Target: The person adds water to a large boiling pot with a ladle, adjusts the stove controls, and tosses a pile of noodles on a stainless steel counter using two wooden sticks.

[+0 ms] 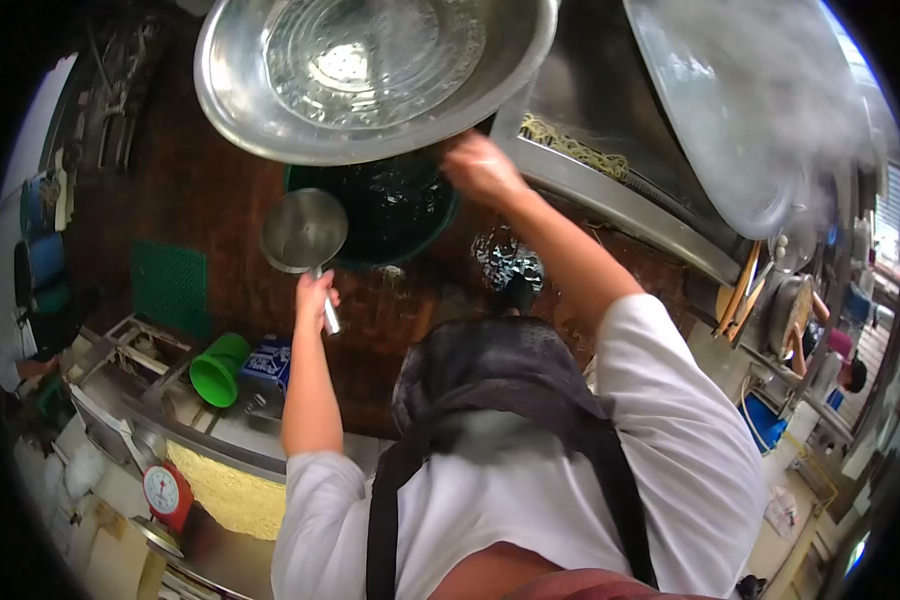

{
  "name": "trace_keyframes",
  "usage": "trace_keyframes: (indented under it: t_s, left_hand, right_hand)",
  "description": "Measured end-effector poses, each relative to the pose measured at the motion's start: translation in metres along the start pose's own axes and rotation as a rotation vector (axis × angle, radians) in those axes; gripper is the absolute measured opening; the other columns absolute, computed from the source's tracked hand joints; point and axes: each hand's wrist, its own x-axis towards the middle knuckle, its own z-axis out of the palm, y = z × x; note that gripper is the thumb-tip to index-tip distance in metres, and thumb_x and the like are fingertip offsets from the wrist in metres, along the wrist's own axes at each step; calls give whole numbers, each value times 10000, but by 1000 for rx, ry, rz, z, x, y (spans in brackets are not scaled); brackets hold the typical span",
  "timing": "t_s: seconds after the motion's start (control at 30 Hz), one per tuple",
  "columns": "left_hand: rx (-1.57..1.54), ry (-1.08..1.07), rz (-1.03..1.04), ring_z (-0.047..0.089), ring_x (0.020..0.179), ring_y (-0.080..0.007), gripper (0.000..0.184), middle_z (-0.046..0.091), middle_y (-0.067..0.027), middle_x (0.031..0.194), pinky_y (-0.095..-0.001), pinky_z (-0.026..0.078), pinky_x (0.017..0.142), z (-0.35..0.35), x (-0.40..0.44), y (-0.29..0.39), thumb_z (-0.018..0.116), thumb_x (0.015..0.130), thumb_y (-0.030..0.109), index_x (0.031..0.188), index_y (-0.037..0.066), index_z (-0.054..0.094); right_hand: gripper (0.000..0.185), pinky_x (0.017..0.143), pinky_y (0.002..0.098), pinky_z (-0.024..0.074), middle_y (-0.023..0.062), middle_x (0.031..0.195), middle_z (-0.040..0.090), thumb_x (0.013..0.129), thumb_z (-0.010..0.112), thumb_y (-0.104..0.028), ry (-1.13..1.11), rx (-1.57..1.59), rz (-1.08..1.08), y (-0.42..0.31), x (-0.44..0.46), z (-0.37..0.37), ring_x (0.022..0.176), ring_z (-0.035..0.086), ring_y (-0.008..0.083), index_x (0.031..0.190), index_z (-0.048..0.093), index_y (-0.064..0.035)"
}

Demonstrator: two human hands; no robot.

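Gripping the handle of a metal dipper [305, 232] in the closed left hand [315, 298], with its round bowl showing just beyond the fingers. Reaching farther forward with the right hand [482, 168], blurred and with the fingers partly hidden at the near rim of a large metal basin [260, 140]; cannot tell whether gripping it or only reaching beside it. Facing water in the basin, ahead of both hands, and leaning over a dark green tub [448, 228] of water between and beyond them. Having yellowish noodles [572, 146] to the right of the right hand, behind a metal edge, with a large metal sheet [710, 100] and steam farther right. Having a green mat [168, 280] to the left of the left hand, and a bright green bucket [213, 382], a blue package [267, 362] and a red scale [166, 494] to its left and nearer the body. Wearing a dark apron [500, 365].
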Motion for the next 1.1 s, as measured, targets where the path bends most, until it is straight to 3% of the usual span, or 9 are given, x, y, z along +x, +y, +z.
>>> trace_keyframes:
  t_s: [0.07,0.13,0.27,0.43,0.57,0.67,0.73,0.87,1.1]
  left_hand:
    - [164,18,34,533,472,-156,366,560,-86,738,-321,447,373,19,38,-14,669,856,48,1153,23,456]
    - [459,148,7,578,486,-206,491,582,-152,714,-335,460,376,45,71,-16,678,813,34,1225,-21,417]
    - [1162,350,25,691,966,-410,419,680,-219,1118,-517,564,793,40,199,-88,526,933,193,1307,21,449]
    - [1366,427,-49,657,1094,-431,322,641,-234,1233,-515,572,857,88,228,-83,415,1019,268,1238,78,553]
    - [1418,115,-37,659,1137,-320,364,635,-217,1264,-512,559,869,139,223,-67,429,1020,319,1238,72,583]
    - [1737,-377,477,656,1098,-358,469,654,-279,1150,-481,566,835,86,345,-183,538,956,343,1305,30,520]
    - [1690,-586,314,702,879,-347,404,686,-255,1039,-448,576,682,94,329,-162,574,917,258,1229,2,565]
    - [1214,-490,4,661,529,-308,430,674,-226,793,-386,518,450,92,238,-85,658,816,120,1214,-12,562]
    - [783,-339,-6,514,392,-153,401,589,-86,674,-328,426,360,83,91,-50,711,796,69,1139,0,514]
  right_hand:
    - [400,1146,473,334,216,1343,566,906,580,-193,592,-29,105,25,-39,8,1313,477,384,1267,596,-23]
    - [593,1209,482,211,206,1529,397,926,593,-256,489,-214,168,63,-74,7,1454,316,361,1439,440,-1]
    - [676,1227,483,172,171,1566,352,949,568,-376,362,-223,162,79,-83,5,1479,280,325,1496,364,-36]
    - [717,1238,465,150,173,1582,319,963,523,-449,273,-228,220,77,-84,4,1492,249,314,1514,329,-33]
    - [703,1234,464,162,166,1583,322,964,513,-465,266,-188,223,80,-82,2,1489,259,310,1493,366,-25]
    - [691,1222,473,191,166,1564,354,952,541,-445,290,-153,213,80,-82,1,1472,295,319,1476,387,-21]
    - [686,1216,479,202,168,1554,371,945,557,-435,312,-146,205,80,-83,1,1464,311,321,1468,396,-21]
    - [685,1213,483,212,174,1549,376,940,565,-433,340,-144,182,81,-86,0,1456,324,323,1465,399,-25]
    - [676,1208,486,226,185,1528,400,943,565,-431,417,-117,169,83,-91,5,1439,353,328,1455,409,-18]
